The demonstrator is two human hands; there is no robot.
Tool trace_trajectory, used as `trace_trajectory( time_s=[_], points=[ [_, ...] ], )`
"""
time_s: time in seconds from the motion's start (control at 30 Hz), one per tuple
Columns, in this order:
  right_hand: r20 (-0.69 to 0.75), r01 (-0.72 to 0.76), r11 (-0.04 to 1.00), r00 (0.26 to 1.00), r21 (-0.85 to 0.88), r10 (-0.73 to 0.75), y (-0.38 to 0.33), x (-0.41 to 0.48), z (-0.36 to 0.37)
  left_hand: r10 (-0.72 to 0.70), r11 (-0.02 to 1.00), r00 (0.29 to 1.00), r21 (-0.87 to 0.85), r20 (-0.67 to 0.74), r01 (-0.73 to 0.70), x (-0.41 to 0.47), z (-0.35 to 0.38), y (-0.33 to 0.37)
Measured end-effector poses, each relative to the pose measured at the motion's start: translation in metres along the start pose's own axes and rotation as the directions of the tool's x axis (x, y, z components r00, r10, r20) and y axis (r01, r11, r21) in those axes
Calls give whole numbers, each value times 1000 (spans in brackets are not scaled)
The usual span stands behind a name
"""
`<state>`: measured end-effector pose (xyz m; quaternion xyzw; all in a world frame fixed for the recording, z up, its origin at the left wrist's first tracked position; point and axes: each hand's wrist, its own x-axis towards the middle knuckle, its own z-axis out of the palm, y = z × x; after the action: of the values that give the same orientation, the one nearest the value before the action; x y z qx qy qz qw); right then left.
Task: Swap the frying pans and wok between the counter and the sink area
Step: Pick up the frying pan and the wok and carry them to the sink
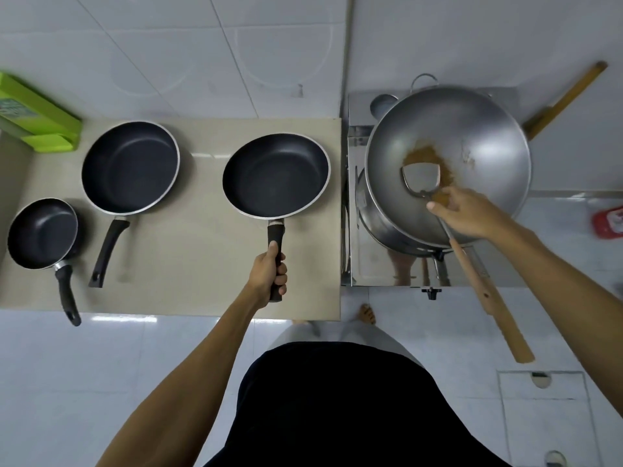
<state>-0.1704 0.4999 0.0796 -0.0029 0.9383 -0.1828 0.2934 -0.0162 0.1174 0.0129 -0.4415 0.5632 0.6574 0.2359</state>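
Note:
Three black non-stick frying pans sit on the beige counter [202,264]: a small pan [42,232] at the left, a medium pan [129,166] behind it, and a large pan [275,175] at the right. My left hand [268,273] is closed around the large pan's black handle. To the right, a big steel wok [472,143] with a brown patch rests tilted over the steel sink area [374,264]. My right hand [468,212] grips a metal spatula [421,178] by its shaft; its long wooden handle sticks out toward me.
A green box [37,116] stands at the counter's back left. A wooden stick [566,99] leans on the wall behind the wok. A red object [608,220] lies on the floor at the right. Another steel pot [381,224] sits under the wok. White tiled floor lies below.

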Motion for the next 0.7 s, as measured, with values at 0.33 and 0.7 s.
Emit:
trace_trajectory(
  time_s=[0.33,0.7],
  points=[
    [80,-231,973,970,-9,231,56,-49,46,140,985,990,-99,-18,-141,-35,35,-12],
    [-55,-368,930,928,13,369,65,-71,76,182,976,983,-111,-34,-185,-64,61,-21]
  ],
)
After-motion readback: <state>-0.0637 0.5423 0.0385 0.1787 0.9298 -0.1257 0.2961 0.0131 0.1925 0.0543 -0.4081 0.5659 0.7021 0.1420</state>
